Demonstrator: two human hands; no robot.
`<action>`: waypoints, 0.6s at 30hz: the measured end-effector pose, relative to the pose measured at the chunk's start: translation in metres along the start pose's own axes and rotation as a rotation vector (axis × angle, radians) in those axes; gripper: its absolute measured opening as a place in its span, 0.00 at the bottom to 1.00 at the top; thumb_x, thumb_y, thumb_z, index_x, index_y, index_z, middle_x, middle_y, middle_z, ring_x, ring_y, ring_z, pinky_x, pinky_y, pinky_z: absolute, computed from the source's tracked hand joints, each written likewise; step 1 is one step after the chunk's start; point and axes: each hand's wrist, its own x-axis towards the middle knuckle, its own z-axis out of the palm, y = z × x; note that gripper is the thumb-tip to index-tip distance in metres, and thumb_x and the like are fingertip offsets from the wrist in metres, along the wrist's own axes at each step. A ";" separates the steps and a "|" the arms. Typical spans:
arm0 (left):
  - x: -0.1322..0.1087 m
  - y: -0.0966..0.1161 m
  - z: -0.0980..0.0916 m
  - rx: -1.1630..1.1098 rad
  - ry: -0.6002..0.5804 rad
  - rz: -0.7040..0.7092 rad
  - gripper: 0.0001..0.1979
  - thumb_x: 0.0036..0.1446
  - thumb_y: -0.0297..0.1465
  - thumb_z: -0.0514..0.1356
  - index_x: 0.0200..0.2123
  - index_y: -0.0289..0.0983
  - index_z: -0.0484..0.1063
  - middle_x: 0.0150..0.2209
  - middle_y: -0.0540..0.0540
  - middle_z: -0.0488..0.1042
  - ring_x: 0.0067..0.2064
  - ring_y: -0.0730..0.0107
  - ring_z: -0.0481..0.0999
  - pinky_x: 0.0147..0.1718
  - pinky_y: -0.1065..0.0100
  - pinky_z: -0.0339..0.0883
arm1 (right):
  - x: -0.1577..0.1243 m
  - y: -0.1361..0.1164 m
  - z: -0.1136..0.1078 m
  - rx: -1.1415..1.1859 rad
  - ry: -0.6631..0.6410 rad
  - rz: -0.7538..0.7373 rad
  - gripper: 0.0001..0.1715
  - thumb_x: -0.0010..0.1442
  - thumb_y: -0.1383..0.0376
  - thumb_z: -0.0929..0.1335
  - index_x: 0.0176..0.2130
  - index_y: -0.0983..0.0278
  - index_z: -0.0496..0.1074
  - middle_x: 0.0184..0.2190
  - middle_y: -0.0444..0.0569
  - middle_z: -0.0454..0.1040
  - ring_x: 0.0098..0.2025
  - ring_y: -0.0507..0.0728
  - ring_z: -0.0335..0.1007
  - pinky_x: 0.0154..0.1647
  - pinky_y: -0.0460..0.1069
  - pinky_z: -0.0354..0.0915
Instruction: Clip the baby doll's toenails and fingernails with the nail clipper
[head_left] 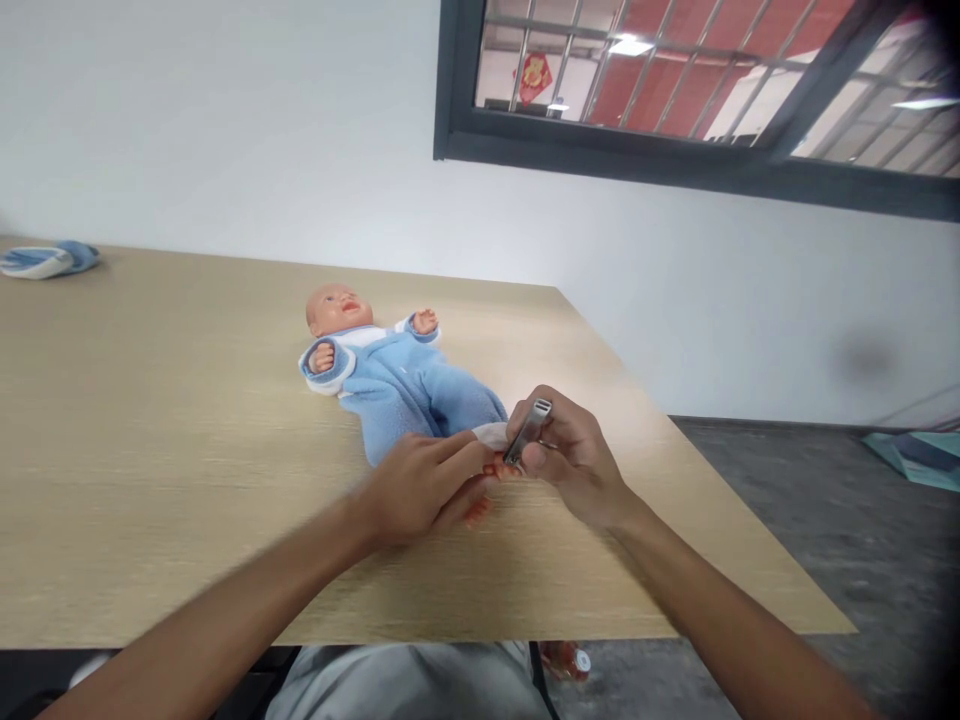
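A baby doll (405, 375) in a blue and white suit lies on its back on the table, its feet toward me. My left hand (427, 485) is closed around the doll's foot (504, 468), with the toes showing past my fingertips. In my right hand (574, 455) is a silver nail clipper (529, 430), pinched between thumb and fingers and tilted, its lower end at the toes of that foot. I cannot tell whether its jaws touch a toe. The doll's other foot (478, 512) shows just below my left fingers.
The light wooden table (187, 450) runs up to a white wall. A blue and white cloth item (49, 260) lies at the far left. A dark-framed barred window (615, 140) is above. On the floor below the table's front edge lies a bottle (568, 661).
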 end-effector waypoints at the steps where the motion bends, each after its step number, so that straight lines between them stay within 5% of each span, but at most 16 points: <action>1: 0.000 -0.001 0.000 0.002 0.000 -0.003 0.07 0.70 0.32 0.50 0.40 0.38 0.64 0.30 0.51 0.72 0.25 0.73 0.68 0.25 0.68 0.54 | 0.001 0.001 0.000 0.002 0.012 -0.003 0.16 0.66 0.55 0.70 0.38 0.66 0.68 0.27 0.39 0.67 0.25 0.49 0.63 0.25 0.44 0.63; 18: 0.003 -0.006 -0.011 -0.073 0.027 -0.019 0.02 0.64 0.29 0.56 0.40 0.39 0.67 0.26 0.53 0.72 0.23 0.74 0.71 0.25 0.71 0.57 | 0.000 0.003 -0.005 -0.029 -0.022 -0.002 0.18 0.66 0.53 0.70 0.38 0.66 0.70 0.32 0.43 0.71 0.33 0.53 0.70 0.35 0.50 0.69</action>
